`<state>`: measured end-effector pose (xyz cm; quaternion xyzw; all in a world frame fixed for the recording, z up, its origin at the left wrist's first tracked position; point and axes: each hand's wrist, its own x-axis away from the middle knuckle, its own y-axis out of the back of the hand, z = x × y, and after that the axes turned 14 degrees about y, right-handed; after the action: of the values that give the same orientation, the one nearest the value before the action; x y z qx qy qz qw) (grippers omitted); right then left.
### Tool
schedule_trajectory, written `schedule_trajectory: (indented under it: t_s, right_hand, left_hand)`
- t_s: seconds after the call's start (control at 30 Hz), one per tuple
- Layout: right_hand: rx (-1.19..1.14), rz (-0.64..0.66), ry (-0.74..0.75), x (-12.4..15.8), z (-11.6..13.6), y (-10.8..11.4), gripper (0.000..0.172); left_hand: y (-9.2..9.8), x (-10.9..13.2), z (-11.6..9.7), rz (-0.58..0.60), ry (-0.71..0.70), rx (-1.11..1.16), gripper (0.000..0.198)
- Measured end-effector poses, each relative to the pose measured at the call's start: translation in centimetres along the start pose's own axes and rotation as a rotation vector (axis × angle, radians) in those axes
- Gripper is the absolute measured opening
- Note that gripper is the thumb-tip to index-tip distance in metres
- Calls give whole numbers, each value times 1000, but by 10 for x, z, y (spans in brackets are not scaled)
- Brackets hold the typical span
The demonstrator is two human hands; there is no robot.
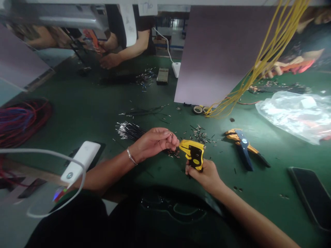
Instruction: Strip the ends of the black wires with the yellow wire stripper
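Green table | 2 rolls | right hand: gripping 1 yellow tool | left hand: pinching, item unclear

Tag is bearing handwritten "T7", its ending blurring; paper strip is carrying illegible marks; yellow tool is showing an oval label, pliers a round badge, power bank a round emblem, all being too small to read.

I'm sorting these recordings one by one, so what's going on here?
The person's right hand grips a yellow-and-black tool. The left hand has its fingertips at the tool's front end; whatever they pinch is too small to make out. A bundle of dark wires lies just beyond the left wrist. Farther right, a blue-and-orange tool lies unheld on the green table.
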<state>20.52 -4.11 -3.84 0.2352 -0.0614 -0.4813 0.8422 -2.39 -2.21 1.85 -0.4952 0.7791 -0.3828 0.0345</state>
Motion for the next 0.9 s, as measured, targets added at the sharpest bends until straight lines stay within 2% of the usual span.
schedule_trajectory:
  t_s: [0.17, 0.3, 0.4, 0.7, 0.9]
  right_hand:
    - [34, -54, -54, -4, 2, 1, 13]
    - [-180, -154, -132, -12, 2, 12, 9]
    - [-274, -204, -126, -14, 3, 19, 7]
    - [-507, 77, -85, -8, 4, 12, 19]
    - [-604, 183, -88, -5, 6, 5, 23]
  left_hand:
    - [-7, 4, 4, -25, -38, -77, 23]
    - [-4, 8, 0, -57, -73, -72, 24]
    - [2, 6, -3, -61, -92, -23, 24]
    - [4, 1, -5, -28, -48, 235, 18]
    - [3, -1, -2, -30, -27, 297, 19]
